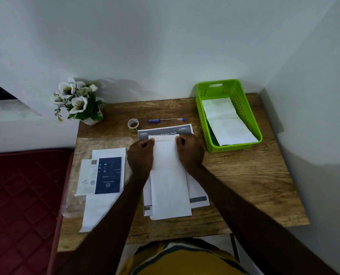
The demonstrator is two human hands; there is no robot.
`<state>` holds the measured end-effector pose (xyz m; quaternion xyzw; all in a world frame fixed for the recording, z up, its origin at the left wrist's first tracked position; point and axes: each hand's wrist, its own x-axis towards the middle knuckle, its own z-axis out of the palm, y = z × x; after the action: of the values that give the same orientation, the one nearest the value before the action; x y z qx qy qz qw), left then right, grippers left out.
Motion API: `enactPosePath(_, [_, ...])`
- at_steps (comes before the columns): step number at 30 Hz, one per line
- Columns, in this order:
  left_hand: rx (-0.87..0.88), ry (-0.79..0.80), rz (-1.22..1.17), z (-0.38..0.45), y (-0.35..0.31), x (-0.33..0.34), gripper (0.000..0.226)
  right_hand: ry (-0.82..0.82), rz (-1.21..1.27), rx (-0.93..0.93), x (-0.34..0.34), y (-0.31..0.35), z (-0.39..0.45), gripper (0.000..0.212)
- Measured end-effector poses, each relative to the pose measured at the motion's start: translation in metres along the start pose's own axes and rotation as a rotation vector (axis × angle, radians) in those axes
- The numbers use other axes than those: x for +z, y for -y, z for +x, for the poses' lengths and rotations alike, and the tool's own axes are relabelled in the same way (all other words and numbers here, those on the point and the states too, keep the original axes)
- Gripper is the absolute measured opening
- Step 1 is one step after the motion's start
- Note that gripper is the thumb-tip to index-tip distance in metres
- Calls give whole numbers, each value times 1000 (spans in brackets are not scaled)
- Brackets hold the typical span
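The green basket (200,108) stands at the upper right of the desk (244,185), against the wall corner. A creased white paper (224,122) lies slanted inside it, its lower end resting near the front rim.

In the centre of the frame lies the folded white sheet (169,185), long and narrow, on top of a printed page (198,192). My left grip (140,155) and my right grip (191,153) each pinch its far end, one at each top corner, fingers curled in, with a narrow strip of the sheet turned over between them. Above that edge the printed page shows a grey header reading "Kitchen Cloth"; the word before it is covered.

At centre left a dark blue leaflet (108,175) with small white print, too small to read, lies on a long white page (97,211). A barcode label sits at its upper left corner, and a clear plastic sleeve (80,147) lies under both.

Beyond my grips are a tape roll (133,124) and a blue pen (166,120). White flowers in a pot (80,102) stand at the upper left corner of the desk, and a red bed (22,195) fills the lower left.
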<state>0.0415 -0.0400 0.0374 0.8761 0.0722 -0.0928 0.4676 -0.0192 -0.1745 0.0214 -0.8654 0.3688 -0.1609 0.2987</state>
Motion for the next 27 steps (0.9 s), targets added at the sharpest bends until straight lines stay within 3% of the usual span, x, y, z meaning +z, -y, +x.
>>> enactPosePath(4, [137,-48,170,3,7,4,28,-43,-62,-97,4,-7,-2,16])
enactPosePath(8, [183,-22,222,5,16,4,26,-82,-112,-183,11,-18,-5,30])
enactPosePath(12, [260,-23,223,8,16,-2,33,-90,-107,-240,14,-24,-7,19])
enactPosePath(15, [340,-144,273,21,8,-13,24,-90,-79,-213,14,-22,-8,16])
enactPosePath(20, [379,-279,426,51,-8,-26,32,-102,-65,-240,12,-22,-11,15])
enactPosePath(27, [354,-213,573,71,-19,-9,41,-117,-72,-230,17,-21,-12,16])
